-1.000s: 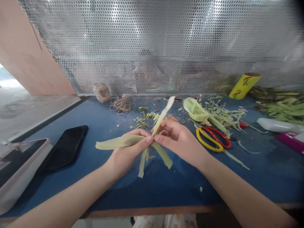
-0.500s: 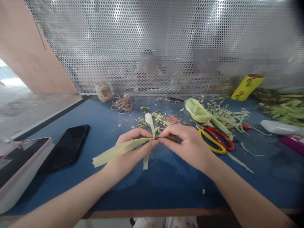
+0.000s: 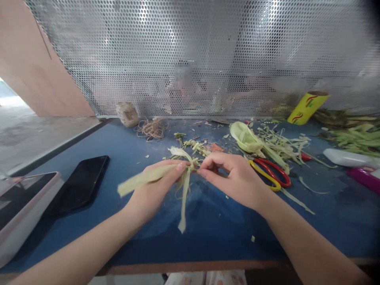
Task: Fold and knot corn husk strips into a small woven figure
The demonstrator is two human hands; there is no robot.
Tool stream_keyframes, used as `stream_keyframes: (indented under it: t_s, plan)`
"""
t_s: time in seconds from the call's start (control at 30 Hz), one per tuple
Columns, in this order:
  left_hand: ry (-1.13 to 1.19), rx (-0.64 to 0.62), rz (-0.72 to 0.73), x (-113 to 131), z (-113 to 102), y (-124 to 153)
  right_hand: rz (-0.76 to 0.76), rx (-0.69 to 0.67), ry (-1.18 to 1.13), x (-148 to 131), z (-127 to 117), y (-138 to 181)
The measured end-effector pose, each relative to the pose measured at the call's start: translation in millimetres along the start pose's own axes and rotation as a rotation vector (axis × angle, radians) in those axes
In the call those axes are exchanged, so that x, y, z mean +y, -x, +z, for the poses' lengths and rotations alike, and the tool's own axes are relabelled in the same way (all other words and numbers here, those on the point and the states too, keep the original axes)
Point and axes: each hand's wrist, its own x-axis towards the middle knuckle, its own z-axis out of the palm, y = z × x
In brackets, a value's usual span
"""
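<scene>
Pale green corn husk strips [image 3: 184, 198] are tied in a small knot between my hands, with one strip hanging down and another curling up. My left hand [image 3: 160, 178] pinches the knot between thumb and forefinger, and a wide strip lies back across that hand. My right hand [image 3: 230, 170] is closed just right of the knot, thumb and forefinger pinching the thin end that leaves it. Right of that hand lie scissors [image 3: 274, 178] with red and yellow handles. Beyond them is an opened corn husk [image 3: 245, 138].
A blue table [image 3: 142, 245] holds a phone [image 3: 81, 182] and a tablet-like device [image 3: 28, 206] at left. Tangled twine [image 3: 152, 128], husk shreds [image 3: 282, 142] and a yellow roll [image 3: 308, 107] lie at the back. A perforated metal screen [image 3: 192, 47] stands behind, with a person beyond it.
The upright strip has tipped left, and the hanging strip now reaches further down in front of the knot. My left thumb has shifted up and left; my right fingers are more curled.
</scene>
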Motion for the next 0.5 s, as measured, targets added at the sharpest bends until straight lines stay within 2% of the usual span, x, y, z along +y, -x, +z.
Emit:
stream_keyframes:
  t_s: [0.1, 0.23, 0.5]
  plan:
    - [-0.147, 0.025, 0.071, 5.1, 0.8, -1.6, 0.062, -0.038, -0.098, 0.3, 2.0, -1.1]
    - [-0.162, 0.045, 0.13, 9.8, 4.2, -2.1, 0.133, -0.093, -0.224, 1.5, 6.5, -1.1]
    - [-0.225, -0.001, 0.181, 7.1, 1.9, -1.2, 0.058, -0.051, -0.162, -1.2, 5.6, 0.3]
